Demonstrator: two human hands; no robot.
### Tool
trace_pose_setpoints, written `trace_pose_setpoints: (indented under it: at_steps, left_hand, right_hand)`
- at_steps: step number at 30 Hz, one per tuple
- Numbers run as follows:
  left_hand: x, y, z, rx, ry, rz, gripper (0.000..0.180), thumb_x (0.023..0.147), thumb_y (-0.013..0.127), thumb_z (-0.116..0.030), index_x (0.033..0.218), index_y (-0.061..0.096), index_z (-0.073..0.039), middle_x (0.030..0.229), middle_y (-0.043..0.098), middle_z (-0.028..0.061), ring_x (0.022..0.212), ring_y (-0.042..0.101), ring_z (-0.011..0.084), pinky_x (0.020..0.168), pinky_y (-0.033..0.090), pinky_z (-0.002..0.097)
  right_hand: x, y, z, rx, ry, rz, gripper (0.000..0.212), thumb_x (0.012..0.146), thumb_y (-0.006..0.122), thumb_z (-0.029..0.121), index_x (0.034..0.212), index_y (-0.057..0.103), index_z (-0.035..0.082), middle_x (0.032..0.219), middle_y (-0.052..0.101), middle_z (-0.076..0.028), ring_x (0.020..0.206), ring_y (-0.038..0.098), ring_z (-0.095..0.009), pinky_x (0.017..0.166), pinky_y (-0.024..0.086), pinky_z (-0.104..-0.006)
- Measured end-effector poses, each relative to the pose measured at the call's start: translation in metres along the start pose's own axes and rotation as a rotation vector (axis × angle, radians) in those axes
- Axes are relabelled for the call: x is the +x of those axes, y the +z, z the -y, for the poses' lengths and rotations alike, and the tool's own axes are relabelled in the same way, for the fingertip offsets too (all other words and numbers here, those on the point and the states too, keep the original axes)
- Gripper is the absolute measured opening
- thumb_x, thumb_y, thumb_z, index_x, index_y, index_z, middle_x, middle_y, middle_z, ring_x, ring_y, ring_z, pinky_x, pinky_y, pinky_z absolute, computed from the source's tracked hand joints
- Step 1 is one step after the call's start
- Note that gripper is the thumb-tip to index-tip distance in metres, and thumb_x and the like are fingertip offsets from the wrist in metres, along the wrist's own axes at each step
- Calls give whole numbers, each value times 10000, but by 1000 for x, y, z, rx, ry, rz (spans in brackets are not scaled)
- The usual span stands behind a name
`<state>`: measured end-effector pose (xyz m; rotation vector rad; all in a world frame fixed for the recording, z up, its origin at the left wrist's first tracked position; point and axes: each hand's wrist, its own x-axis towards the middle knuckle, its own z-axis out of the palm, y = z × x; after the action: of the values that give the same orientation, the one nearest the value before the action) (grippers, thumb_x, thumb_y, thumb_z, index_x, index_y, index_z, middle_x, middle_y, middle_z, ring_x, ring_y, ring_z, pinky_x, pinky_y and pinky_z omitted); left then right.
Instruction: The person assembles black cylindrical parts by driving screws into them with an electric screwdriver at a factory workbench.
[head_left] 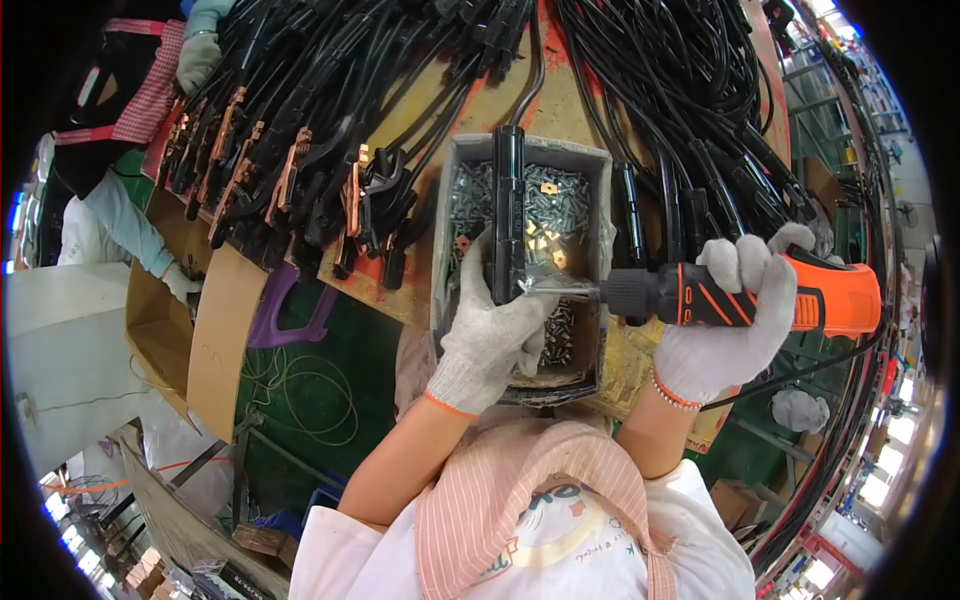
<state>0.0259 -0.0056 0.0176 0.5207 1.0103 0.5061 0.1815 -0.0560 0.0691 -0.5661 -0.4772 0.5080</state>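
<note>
Head: driver (705,307) crosses box rim (605,205); tabletop strip (632,370) alongside.

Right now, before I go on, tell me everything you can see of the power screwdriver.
The power screwdriver looks plastic: a bulky orange rear end, a black body striped orange, a ribbed dark collar and a slim metal shaft. The gloved right hand wraps its body. It points left, its shaft over the box, with its tip at the side of the black tube in the left hand. Whether the tip is engaged or turning, I can't tell.
</note>
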Motion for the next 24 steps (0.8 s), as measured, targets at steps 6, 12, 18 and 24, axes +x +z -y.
trace_pose_setpoints:
  at_steps: [6, 12, 18, 24]
  left_hand:
    - [-3, 5, -4, 44, 30, 8, 1003, 824, 708, -49, 1558, 25, -72, 728, 560, 29, 477, 498, 93, 373, 359, 243]
    - [2, -1, 0, -12, -7, 20, 922, 838, 707, -62, 1535, 105, -90, 811, 583, 61, 471, 519, 103, 350, 406, 253]
    - [-1, -4, -1, -51, -11, 50, 890, 855, 693, -66, 1530, 113, -92, 780, 571, 46, 462, 510, 101, 347, 401, 254]
    - [-2, -2, -2, -32, -28, 38, 884, 859, 702, -83, 1527, 122, -87, 757, 566, 33, 456, 505, 93, 339, 398, 252]
  right_hand:
    - [-1, 2, -3, -45, 2, -23, 455, 941, 574, 52, 1352, 381, 77, 711, 346, 22, 623, 299, -94, 594, 316, -258]
    - [-4, 1, -5, -28, -25, 34, 473, 938, 563, 44, 1365, 362, 80, 711, 346, 21, 612, 299, -90, 585, 315, -254]
    - [-3, -3, -4, -1, -25, 15, 455, 941, 557, 43, 1352, 369, 92, 705, 349, 29, 608, 304, -84, 583, 318, -244]
    - [-3, -8, -1, 9, -25, -3, 442, 945, 551, 44, 1345, 371, 101, 705, 355, 32, 616, 327, -89, 589, 333, -248]
